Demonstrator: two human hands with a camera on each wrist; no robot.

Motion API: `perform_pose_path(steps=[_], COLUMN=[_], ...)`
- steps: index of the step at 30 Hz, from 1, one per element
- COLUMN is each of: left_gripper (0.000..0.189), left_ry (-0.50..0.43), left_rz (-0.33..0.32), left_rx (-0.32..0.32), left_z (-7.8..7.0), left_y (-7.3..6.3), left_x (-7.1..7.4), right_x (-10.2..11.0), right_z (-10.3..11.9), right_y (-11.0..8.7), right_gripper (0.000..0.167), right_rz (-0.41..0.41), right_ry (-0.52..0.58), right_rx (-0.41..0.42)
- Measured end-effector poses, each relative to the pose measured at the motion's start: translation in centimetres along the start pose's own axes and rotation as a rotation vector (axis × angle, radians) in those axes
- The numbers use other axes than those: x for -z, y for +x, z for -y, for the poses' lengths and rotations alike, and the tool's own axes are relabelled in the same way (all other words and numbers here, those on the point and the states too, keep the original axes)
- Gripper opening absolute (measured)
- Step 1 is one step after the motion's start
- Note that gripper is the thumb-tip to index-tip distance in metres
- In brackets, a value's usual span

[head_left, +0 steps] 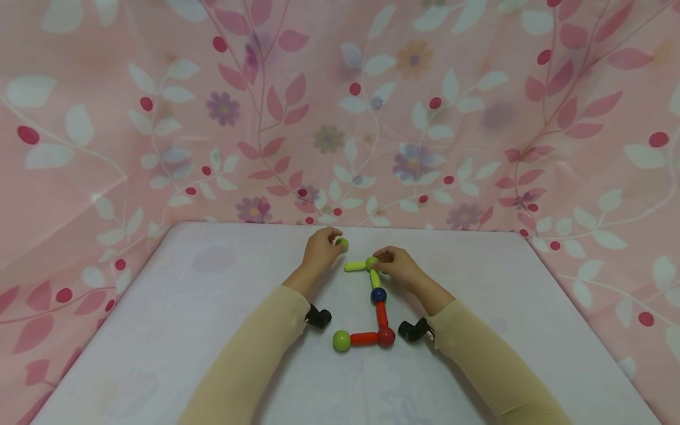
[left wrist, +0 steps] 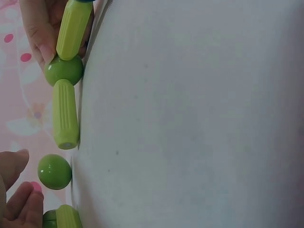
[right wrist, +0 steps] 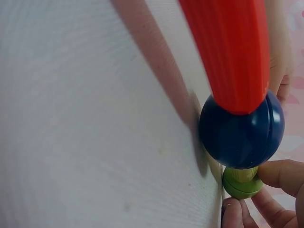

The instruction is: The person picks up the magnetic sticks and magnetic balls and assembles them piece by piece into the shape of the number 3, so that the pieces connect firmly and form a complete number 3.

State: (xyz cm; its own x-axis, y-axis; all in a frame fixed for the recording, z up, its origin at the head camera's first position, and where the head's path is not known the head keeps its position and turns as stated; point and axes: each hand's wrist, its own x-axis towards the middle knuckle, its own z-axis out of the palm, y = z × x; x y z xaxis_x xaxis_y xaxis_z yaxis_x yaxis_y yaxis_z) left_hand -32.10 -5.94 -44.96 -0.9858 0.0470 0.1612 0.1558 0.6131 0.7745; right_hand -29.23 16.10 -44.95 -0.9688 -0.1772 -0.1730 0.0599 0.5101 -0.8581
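My right hand [head_left: 402, 268] pinches a green ball [head_left: 372, 264] between thumb and fingers. Two yellow-green rods join that ball: one rod [head_left: 355, 267] points left with a free end, the other [head_left: 375, 279] runs to a dark blue ball [head_left: 379, 296]. From there a red rod [head_left: 382, 315] leads to a red ball [head_left: 386, 337]. My left hand [head_left: 321, 249] is at a loose green ball [head_left: 342, 244]; in the left wrist view its thumb and fingers stand slightly apart beside that ball [left wrist: 54, 171]. Another yellow-green rod [left wrist: 69, 217] shows partly at that view's bottom edge.
Nearer me, a second red rod [head_left: 364, 339] links the red ball to a green ball [head_left: 342, 340]. Black wrist cameras [head_left: 319, 317] hang inside both sleeves, close over the white tabletop [head_left: 212, 307]. A pink floral cloth [head_left: 329, 118] rises behind the table's far edge.
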Motion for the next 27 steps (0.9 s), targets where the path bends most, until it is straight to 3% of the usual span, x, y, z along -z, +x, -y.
perform_pose_path(steps=[9,15,23,27], left_gripper=[0.036,0.033,0.029,0.025], left_ry=[0.096,0.103,0.123,0.107], left_rz=[0.016,0.029,0.030,0.044], left_rx=[0.000,0.030,0.000,0.018], left_z=[-0.3,-0.5,-0.4,-0.4], left_y=[0.4,0.1,0.1,0.0], left_x=[-0.9,-1.3,-1.3,-1.3], right_x=[0.0,-0.1,-0.1,-0.1], right_z=[-0.1,-0.3,-0.2,-0.1], right_y=[0.1,0.2,0.2,0.1], right_gripper=[0.034,0.034,0.034,0.034], right_rz=[-0.007,-0.008,-0.012,-0.012], right_ry=[-0.006,-0.016,-0.016,-0.021], right_rx=[-0.015,-0.015,-0.019,-0.014])
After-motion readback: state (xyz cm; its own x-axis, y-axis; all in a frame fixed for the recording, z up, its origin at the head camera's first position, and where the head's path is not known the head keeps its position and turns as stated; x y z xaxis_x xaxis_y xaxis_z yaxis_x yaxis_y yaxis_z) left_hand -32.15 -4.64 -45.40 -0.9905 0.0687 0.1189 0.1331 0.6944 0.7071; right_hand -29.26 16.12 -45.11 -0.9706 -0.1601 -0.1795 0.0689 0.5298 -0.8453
